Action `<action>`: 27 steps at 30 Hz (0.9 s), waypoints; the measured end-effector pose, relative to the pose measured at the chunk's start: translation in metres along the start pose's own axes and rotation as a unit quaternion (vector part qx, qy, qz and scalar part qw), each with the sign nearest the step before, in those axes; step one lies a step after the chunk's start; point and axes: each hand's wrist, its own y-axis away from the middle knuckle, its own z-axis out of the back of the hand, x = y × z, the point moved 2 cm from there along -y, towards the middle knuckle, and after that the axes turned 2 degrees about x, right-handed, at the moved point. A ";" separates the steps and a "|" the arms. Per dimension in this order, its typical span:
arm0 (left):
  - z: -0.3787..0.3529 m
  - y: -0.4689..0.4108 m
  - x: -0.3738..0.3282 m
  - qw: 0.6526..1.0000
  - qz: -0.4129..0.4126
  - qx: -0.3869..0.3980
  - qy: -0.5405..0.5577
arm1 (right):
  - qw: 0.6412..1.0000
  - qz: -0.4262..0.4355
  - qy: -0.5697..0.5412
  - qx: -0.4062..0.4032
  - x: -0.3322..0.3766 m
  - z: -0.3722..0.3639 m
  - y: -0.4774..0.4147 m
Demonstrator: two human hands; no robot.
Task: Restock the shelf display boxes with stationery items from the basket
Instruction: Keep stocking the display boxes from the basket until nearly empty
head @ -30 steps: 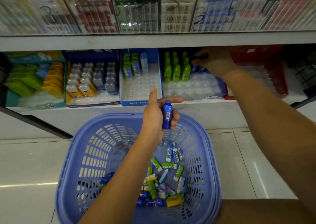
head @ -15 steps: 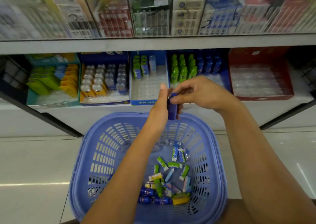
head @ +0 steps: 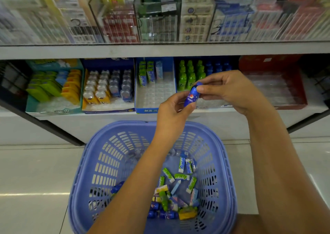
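Shelving filled the view, with display boxes (head: 153, 94) lined up on the lower shelf (head: 107, 124) and a pale tiled floor (head: 35, 171) below. I had both hands together on one small blue bottle (head: 192, 95), tilted above the far rim of the basket (head: 85, 162): my left hand (head: 171, 112) gripped its lower end, my right hand (head: 230, 90) pinched its top. Behind it stood rows of green bottles (head: 191, 74) and blue bottles (head: 217, 66). Loose packets (head: 182, 164) lay in the basket's bottom.
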 end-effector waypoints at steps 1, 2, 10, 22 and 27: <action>-0.004 -0.003 0.000 1.000 -0.015 -0.012 -0.011 | 1.000 -0.001 -0.004 -0.013 0.001 0.002 0.000; -0.008 -0.006 0.000 0.999 -0.026 -0.025 -0.019 | 1.000 -0.001 -0.010 -0.027 0.002 0.005 0.000; -0.032 -0.028 0.010 0.973 -0.071 0.011 -0.220 | 0.980 0.046 0.008 -0.193 -0.007 0.031 -0.013; -0.026 -0.018 0.057 0.823 -0.134 0.144 -0.534 | 0.947 0.033 0.235 -0.218 -0.050 0.063 -0.069; -0.026 -0.019 0.058 0.823 -0.132 0.147 -0.533 | 0.929 0.043 0.321 -0.176 -0.051 0.060 -0.075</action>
